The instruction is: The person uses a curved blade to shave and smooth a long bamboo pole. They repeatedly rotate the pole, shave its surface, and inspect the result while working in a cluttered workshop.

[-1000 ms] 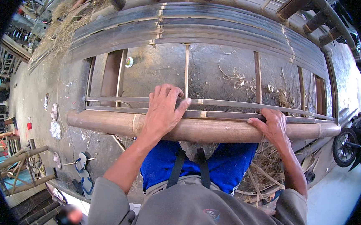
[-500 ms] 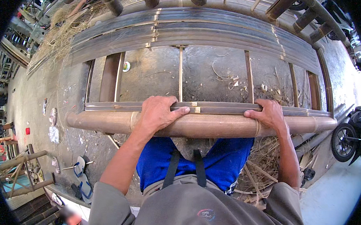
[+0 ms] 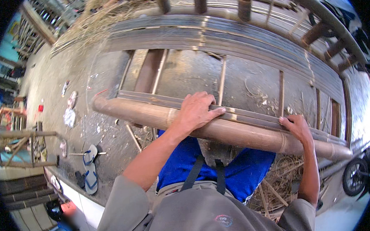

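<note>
A thick bamboo pole [image 3: 133, 112] forms the near rail of a low bamboo frame, lying across just above my lap. Narrow, dark bamboo slats [image 3: 254, 118] run along its far side. My left hand [image 3: 197, 111] grips these slats near the middle, fingers curled over their far edge and thumb stretched along the top. Farther right, my right hand [image 3: 298, 128] pinches the same slats, thumb and fingertips at their edge. Beyond the open gap, a wide band of flat bamboo slats [image 3: 166, 35] covers the frame's far part. The undersides of both hands are hidden.
Thin crosspieces [image 3: 222, 80] span the gap above the concrete floor. Upright bamboo posts [image 3: 244, 2] stand at the far side. Sandals [image 3: 90, 178] lie at left, near a seated person [image 3: 65, 209]. Bamboo shavings [image 3: 283, 173] lie by my right leg; a motorcycle wheel [image 3: 355, 176] is at right.
The view has turned, so the frame now sits farther right and slopes down to the right. Both hands stay on the slats at about the same places.
</note>
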Demonstrator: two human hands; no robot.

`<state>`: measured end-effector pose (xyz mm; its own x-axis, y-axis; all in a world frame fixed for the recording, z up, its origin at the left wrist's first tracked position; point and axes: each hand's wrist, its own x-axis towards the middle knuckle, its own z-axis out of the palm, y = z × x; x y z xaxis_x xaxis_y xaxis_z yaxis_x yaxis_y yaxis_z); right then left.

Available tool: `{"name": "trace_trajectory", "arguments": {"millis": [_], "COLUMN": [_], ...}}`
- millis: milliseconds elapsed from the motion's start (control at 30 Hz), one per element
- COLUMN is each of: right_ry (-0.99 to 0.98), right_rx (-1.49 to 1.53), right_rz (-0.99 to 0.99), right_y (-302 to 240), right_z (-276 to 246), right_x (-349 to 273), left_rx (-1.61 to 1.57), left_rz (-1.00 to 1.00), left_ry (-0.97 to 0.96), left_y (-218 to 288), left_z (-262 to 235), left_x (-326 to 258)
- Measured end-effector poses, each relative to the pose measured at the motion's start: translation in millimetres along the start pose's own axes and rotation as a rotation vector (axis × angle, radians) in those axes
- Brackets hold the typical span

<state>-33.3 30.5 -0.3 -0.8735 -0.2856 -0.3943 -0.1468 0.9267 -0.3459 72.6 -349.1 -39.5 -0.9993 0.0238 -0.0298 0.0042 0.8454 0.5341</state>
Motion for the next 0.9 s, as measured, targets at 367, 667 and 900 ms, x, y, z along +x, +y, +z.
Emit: {"name": "trace_trajectory", "arguments": {"millis": [367,667,900], "right_ry": [0.301,0.368,0.137], "right_rx": [-0.008,-0.223,-0.334], "right_rz": [-0.147,-0.352,-0.203], "right_y": [-1,-37,-8], "right_z": [20,24,-9], "right_x": [-3,-45,-36], "left_rx": [0.086,0.036,-0.059], "left_rz": [0.13,0.221,0.234], "left_ry": [0.246,0.156,0.217], "left_y": [-18,25,20], "left_z": [-15,8,0], "left_x": [-18,-25,-7]}}
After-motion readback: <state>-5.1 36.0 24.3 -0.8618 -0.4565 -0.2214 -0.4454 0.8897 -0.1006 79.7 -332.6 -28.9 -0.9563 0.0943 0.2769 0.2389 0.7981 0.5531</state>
